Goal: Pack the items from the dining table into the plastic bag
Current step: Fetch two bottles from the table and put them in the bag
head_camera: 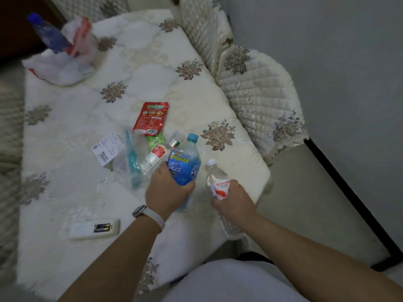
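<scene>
remote (94, 229) flat at 8 o'clock, near edge. right hand (234, 200) wraps clear bottle (214, 177), long axis 5–11, white cap pointing 11. left hand (168, 192) wraps blue bottle (185, 164) just beside it, cap pointing 12, over the table (152, 62). red packet (151, 118) beyond. plastic bag (58, 66) far off at 10 o'clock.

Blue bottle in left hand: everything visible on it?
The blue bottle is translucent blue plastic with a light-blue cap and a blue label bearing a yellow-green band. It tilts, cap pointing away, over the table. The left hand grips its lower body. It stands apart from the clear bottle in the right hand.
</scene>
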Motion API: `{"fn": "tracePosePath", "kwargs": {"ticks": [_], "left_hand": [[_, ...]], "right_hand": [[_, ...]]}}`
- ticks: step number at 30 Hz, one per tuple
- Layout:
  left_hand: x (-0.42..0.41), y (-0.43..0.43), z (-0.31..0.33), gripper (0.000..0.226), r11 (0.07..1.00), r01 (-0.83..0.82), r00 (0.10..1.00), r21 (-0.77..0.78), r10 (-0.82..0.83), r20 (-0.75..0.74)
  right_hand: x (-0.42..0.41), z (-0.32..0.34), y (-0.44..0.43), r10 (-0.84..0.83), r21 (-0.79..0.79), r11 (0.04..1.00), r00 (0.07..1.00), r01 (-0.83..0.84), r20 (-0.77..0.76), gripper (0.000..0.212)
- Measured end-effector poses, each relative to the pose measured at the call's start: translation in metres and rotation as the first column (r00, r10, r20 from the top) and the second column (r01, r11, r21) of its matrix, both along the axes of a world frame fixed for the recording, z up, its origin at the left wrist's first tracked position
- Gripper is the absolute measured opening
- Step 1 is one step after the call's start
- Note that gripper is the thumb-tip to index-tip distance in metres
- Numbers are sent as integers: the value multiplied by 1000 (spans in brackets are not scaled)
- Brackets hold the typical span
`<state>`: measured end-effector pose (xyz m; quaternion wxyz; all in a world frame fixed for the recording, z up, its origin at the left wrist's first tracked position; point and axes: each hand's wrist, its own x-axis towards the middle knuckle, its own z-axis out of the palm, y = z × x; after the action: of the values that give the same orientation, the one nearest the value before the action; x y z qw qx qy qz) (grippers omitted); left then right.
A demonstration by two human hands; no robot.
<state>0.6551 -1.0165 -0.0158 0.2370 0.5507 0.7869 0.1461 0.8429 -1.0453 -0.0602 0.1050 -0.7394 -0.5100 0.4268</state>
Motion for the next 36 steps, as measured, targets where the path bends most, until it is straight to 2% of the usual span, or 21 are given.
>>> {"fn": "tracePosePath", "kwargs": {"ticks": [3,6,11,15,20,23,26,36], "left_hand": [[4,-12,15,81,994,-101,995,40,100,27],[4,-30,33,69,971,-222,970,90,212,116],[-13,-69,55,70,896,-403,900,186,352,256],[-34,-105,65,67,837,-479,866,263,402,298],[-72,-146,59,77,754,-601,776,266,470,421],[-105,-176,53,81,700,-663,722,265,505,472],[-146,-211,49,76,664,-695,691,276,511,512],[-324,-353,40,73,519,-819,550,244,592,589]], "right_hand": [[10,3,3,89,41,995,993,-86,-78,62],[9,11,6,153,103,985,980,-141,-124,54],[-15,33,5,287,209,946,938,-247,-192,46],[-44,52,-5,390,262,908,889,-327,-241,44],[-78,75,-26,505,303,851,828,-429,-246,43],[-113,83,-45,577,335,800,789,-497,-208,46],[-160,90,-70,613,360,771,765,-525,-198,43],[-349,105,-175,723,375,661,686,-650,-84,44]]}}
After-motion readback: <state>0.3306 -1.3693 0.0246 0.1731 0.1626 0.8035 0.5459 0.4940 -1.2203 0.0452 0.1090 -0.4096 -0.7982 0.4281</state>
